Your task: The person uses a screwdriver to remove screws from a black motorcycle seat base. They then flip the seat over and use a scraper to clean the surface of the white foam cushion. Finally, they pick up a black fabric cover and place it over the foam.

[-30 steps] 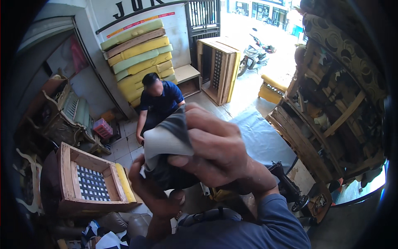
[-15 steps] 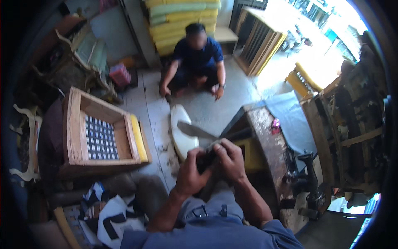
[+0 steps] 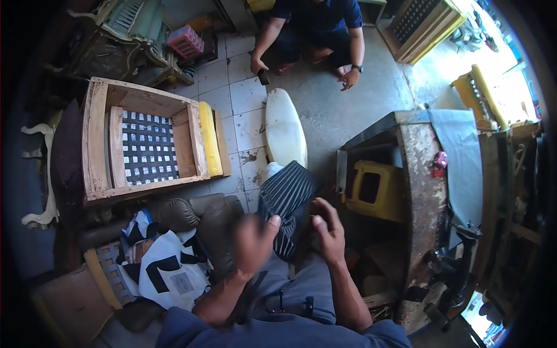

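A dark fabric piece with pale stripes point(image 3: 286, 194) hangs in front of my lap, its upper end fanned out and its lower part bunched. My left hand point(image 3: 253, 242), partly blurred, grips its left edge with the thumb laid on top. To the right of the cloth, my right hand point(image 3: 329, 235) has its thumb and curved fingers apart, holding nothing that I can see. Beyond the fabric a long, rounded off-white cushion-like piece point(image 3: 285, 124) lies on the floor, its near end partly covered by the cloth.
Left stands a wooden seat frame point(image 3: 98, 139) with woven black webbing. Fabric scraps point(image 3: 174, 275) lie beside brown upholstery point(image 3: 220, 232). A worn table point(image 3: 415, 174) with a sewing machine point(image 3: 458, 255) is on the right, a yellow stool point(image 3: 377, 188) under it. A person point(image 3: 316, 29) squats ahead, holding a dark object.
My hands have moved apart from a close grip, and the striped fabric now spreads between them. My view has tilted downward, so the squatting person sits higher in the picture.
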`<action>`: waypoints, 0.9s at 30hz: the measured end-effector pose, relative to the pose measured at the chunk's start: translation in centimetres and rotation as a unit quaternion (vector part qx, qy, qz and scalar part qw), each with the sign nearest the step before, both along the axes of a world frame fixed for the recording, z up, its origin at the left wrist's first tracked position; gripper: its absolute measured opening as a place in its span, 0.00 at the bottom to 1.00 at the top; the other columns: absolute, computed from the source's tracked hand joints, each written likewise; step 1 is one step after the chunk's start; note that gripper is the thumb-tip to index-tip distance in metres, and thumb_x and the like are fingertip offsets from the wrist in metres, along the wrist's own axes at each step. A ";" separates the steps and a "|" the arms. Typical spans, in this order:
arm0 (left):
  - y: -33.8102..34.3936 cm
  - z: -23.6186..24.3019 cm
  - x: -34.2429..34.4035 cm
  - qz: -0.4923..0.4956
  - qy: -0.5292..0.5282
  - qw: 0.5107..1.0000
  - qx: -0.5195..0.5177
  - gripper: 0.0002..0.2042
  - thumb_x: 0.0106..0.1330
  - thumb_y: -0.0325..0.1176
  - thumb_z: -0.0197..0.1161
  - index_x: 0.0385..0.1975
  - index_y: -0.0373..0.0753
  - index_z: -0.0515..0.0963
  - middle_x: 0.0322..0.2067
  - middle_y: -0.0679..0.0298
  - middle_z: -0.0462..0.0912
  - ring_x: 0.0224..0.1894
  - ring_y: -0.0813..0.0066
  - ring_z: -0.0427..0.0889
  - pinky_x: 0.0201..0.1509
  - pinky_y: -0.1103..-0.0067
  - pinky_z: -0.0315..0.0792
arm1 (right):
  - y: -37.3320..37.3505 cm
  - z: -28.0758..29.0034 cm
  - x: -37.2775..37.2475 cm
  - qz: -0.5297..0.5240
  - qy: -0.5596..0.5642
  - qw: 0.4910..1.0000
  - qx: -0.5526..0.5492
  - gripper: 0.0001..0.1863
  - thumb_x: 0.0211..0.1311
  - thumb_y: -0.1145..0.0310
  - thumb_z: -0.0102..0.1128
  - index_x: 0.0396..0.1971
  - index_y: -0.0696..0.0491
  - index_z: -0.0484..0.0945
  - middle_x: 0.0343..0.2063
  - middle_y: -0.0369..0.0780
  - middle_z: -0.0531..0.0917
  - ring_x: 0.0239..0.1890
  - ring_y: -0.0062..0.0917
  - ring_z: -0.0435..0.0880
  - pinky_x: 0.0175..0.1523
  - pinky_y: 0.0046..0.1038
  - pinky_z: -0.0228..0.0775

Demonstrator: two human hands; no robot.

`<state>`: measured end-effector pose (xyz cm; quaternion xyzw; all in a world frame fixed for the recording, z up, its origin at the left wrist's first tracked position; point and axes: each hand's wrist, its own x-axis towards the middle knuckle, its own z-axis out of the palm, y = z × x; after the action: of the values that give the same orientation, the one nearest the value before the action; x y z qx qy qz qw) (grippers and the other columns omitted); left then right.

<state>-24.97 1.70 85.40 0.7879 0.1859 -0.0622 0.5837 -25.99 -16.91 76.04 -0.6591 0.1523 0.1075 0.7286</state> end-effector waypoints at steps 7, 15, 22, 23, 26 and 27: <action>1.8 -3.5 -2.2 0.214 0.062 0.871 -0.439 0.16 0.76 0.38 0.61 0.56 0.34 0.78 0.48 0.61 0.85 0.50 0.69 0.85 0.58 0.69 0.78 | -3.4 -21.3 -12.6 -0.147 0.571 0.749 0.302 0.40 0.74 0.35 0.52 0.68 0.56 0.70 0.57 0.52 0.81 0.60 0.40 0.82 0.65 0.39 0.75; 2.8 -7.8 -6.3 0.259 0.137 0.842 -0.452 0.32 0.75 0.46 0.60 0.69 0.26 0.67 0.67 0.50 0.76 0.70 0.55 0.74 0.76 0.58 0.63 | -9.8 -17.4 -14.0 0.024 0.451 0.851 0.267 0.14 0.75 0.55 0.60 0.47 0.49 0.80 0.41 0.34 0.83 0.47 0.24 0.83 0.53 0.38 0.79; -3.1 -7.6 -12.1 0.246 0.242 0.626 -0.699 0.37 0.71 0.47 0.67 0.74 0.35 0.62 0.68 0.53 0.74 0.70 0.58 0.74 0.74 0.58 0.66 | -1.3 -23.3 -13.6 0.005 0.552 0.728 0.407 0.34 0.78 0.40 0.50 0.66 0.54 0.75 0.56 0.42 0.83 0.59 0.31 0.81 0.64 0.41 0.74; -3.2 -7.1 -12.8 0.255 0.218 0.608 -0.719 0.38 0.71 0.48 0.67 0.75 0.34 0.60 0.70 0.52 0.72 0.71 0.58 0.72 0.76 0.58 0.64 | 0.4 -23.2 -12.4 -0.021 0.551 0.725 0.411 0.34 0.78 0.40 0.50 0.66 0.54 0.75 0.57 0.42 0.83 0.59 0.31 0.81 0.65 0.41 0.74; -1.0 -6.1 -13.4 0.266 0.132 0.648 -0.702 0.35 0.74 0.52 0.61 0.74 0.36 0.62 0.71 0.51 0.70 0.71 0.57 0.72 0.75 0.56 0.63 | 3.5 -22.3 -9.0 -0.090 0.538 0.737 0.398 0.35 0.78 0.40 0.50 0.67 0.56 0.74 0.58 0.42 0.83 0.59 0.31 0.81 0.66 0.39 0.73; 0.0 -5.7 -13.5 0.270 0.105 0.658 -0.695 0.35 0.76 0.53 0.59 0.74 0.36 0.63 0.71 0.51 0.70 0.71 0.57 0.72 0.75 0.56 0.63 | 3.8 -21.9 -7.9 -0.108 0.531 0.748 0.383 0.35 0.78 0.40 0.49 0.67 0.57 0.73 0.58 0.42 0.83 0.59 0.31 0.81 0.66 0.39 0.73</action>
<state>-38.48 1.72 79.65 0.0554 0.3533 -0.0954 0.9290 -33.86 -13.07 54.14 -0.1405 0.5311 0.4100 0.7281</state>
